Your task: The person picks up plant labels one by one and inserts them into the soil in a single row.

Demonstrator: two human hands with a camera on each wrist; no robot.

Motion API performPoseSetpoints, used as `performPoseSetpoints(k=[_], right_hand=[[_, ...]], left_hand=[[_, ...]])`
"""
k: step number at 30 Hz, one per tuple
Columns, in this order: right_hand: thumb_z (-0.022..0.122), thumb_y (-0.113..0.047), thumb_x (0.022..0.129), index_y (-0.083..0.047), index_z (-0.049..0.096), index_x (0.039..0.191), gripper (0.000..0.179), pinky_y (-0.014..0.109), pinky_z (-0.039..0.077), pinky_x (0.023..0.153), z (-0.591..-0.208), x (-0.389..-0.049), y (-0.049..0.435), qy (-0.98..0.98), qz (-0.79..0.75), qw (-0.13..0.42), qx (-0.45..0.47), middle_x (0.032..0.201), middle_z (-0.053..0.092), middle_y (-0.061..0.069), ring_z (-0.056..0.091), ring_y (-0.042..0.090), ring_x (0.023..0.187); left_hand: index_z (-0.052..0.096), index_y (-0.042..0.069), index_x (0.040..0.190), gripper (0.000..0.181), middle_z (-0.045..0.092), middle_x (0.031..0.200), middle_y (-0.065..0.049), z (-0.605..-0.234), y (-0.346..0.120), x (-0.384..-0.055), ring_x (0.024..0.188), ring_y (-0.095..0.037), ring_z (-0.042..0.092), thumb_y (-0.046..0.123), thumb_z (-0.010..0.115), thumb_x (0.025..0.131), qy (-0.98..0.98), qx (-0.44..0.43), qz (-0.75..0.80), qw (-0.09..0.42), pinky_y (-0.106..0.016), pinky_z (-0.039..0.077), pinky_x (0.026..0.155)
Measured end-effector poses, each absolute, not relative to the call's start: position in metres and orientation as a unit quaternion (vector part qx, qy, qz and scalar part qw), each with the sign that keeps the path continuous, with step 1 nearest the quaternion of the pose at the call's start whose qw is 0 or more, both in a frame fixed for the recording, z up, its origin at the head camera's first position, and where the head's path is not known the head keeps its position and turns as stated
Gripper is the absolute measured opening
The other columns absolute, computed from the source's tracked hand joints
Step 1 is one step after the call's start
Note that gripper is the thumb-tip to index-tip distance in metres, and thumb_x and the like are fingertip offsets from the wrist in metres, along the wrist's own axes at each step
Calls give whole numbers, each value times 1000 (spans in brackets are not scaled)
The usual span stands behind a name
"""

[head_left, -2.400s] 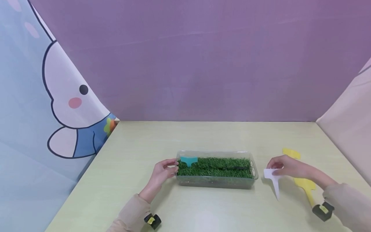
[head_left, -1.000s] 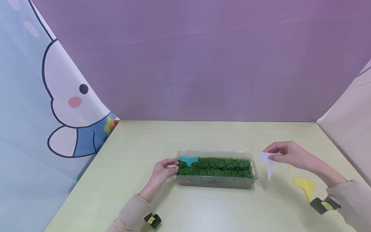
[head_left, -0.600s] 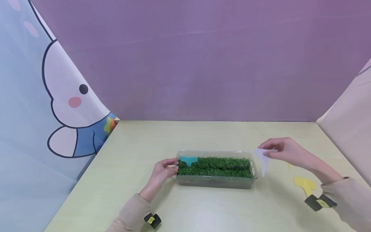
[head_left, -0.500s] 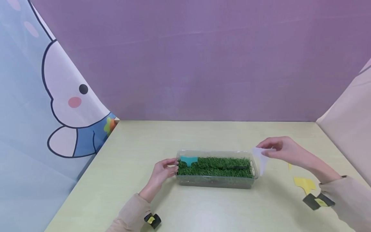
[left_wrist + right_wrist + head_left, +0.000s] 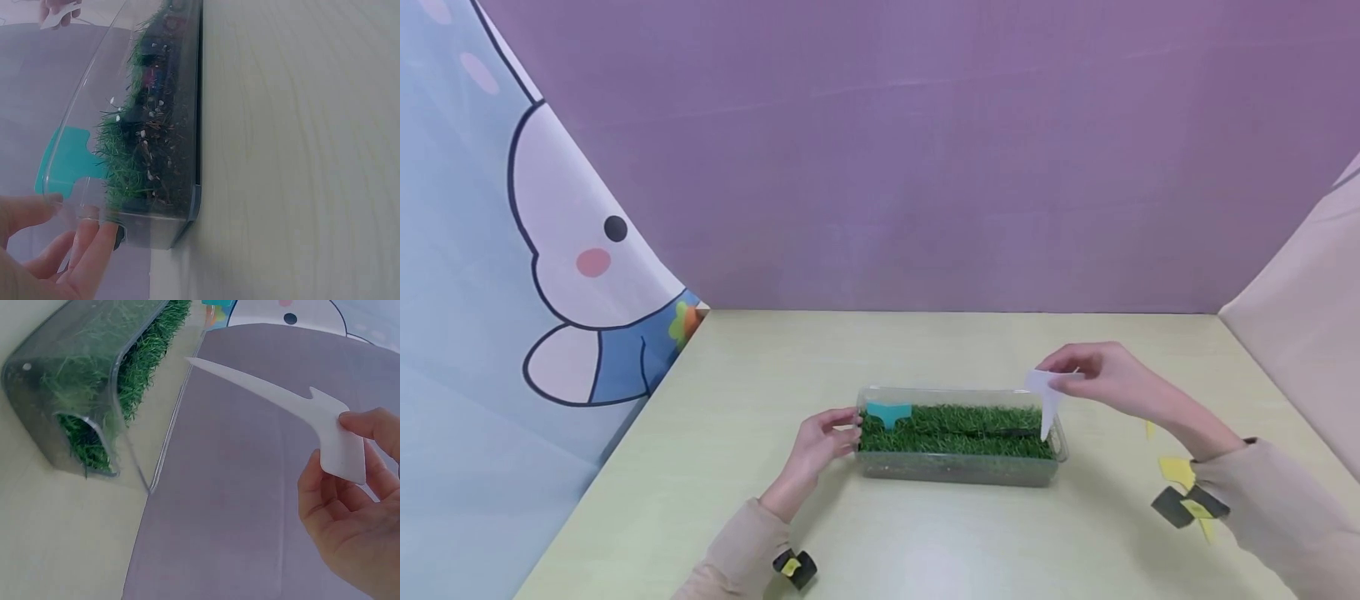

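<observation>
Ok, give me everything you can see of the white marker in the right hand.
The white marker is T-shaped: a wide flat head on a stem tapering to a sharp tip. It looks like thin, smooth plastic, and the wrist view shows no writing. The right hand pinches it by the head, between thumb and fingers. It hangs tip down over the right end of the clear container, its tip apart from the grass. Only the hand touches it.

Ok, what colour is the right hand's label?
The label is white, clearest in the right wrist view.
</observation>
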State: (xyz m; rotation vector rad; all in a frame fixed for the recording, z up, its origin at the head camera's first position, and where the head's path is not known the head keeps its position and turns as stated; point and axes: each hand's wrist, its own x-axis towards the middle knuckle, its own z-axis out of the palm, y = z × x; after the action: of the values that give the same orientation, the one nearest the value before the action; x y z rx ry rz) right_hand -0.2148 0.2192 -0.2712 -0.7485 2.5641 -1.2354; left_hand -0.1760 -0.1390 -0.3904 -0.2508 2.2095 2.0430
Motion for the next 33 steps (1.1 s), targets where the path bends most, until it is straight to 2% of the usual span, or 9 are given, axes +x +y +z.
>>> performPoseSetpoints(k=[5,11,18,33], right_hand=[[60,-12,84,-4,62,100,19,23,52,63,-272,-217,209,867,-415,98,-258,89,63,7,59,12,71],[60,-10,83,-6,63,99,17,21,47,55,-275,-221,199,868,-406,86,-272,87,63,5,54,10,63],[59,-7,83,-5,63,98,16,22,50,59,-277,-223,185,874,-395,76,-274,85,61,4,54,12,70],[58,-2,81,-2,63,95,14,23,50,57,-283,-226,153,869,-405,67,-277,81,61,5,54,15,72]], left_hand=[[52,-8,114,37,58,106,-20,-390,-138,-177,83,-21,60,-5,57,78,729,-86,676,60,-34,53,76],[51,-8,115,37,57,107,-21,-391,-138,-177,84,-21,60,-4,57,79,731,-84,675,63,-33,53,76],[52,-8,115,37,58,107,-20,-391,-138,-177,83,-20,60,-4,57,78,729,-90,676,62,-33,53,76],[53,-7,113,35,59,105,-19,-391,-138,-178,82,-19,61,-5,56,78,728,-97,676,57,-33,53,75]])
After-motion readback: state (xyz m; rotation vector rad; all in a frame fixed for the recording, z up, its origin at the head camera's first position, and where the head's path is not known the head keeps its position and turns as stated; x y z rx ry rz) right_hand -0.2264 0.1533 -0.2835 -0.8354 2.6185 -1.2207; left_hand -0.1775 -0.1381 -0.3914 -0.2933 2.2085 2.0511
